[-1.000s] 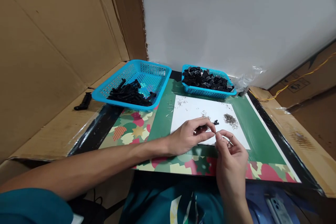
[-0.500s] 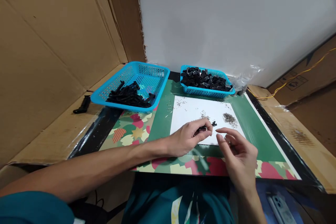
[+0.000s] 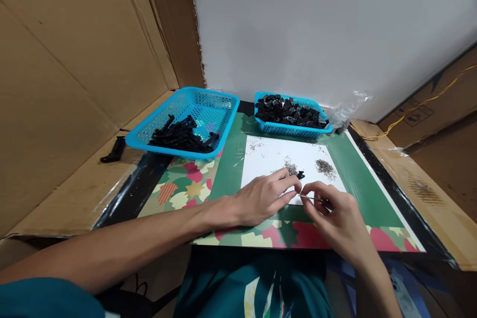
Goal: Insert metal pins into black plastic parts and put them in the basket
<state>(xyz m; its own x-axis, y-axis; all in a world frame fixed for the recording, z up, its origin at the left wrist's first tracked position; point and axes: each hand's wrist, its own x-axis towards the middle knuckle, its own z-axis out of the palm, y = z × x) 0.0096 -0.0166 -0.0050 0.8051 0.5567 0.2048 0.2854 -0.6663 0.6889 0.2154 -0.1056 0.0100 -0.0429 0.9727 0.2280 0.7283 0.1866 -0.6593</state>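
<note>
My left hand (image 3: 266, 195) is closed over the white sheet (image 3: 276, 147), its fingers round a black plastic part (image 3: 300, 175). Only one end of that part shows past the fingertips; the rest is covered. Close beside it, my right hand (image 3: 335, 208) pinches a thin metal tool (image 3: 311, 198) between thumb and forefinger. The tool's tip points at the left fingertips; whether it touches anything I cannot tell. Behind the left hand lies a heap of tiny metal pieces (image 3: 289, 166). A darker heap of small metal pieces (image 3: 325, 169) sits farther right on the sheet.
A blue basket (image 3: 231, 118) at the left holds long black parts (image 3: 182, 135). Another blue basket (image 3: 294, 130) at the back is full of short black pieces (image 3: 290, 111). One black part (image 3: 115, 150) lies on cardboard far left. A clear plastic bag (image 3: 342, 118) stands back right.
My right hand has moved in towards the left hand, and its thumb and forefinger have closed on the thin metal tool. The left fingers have shifted slightly on the black part.
</note>
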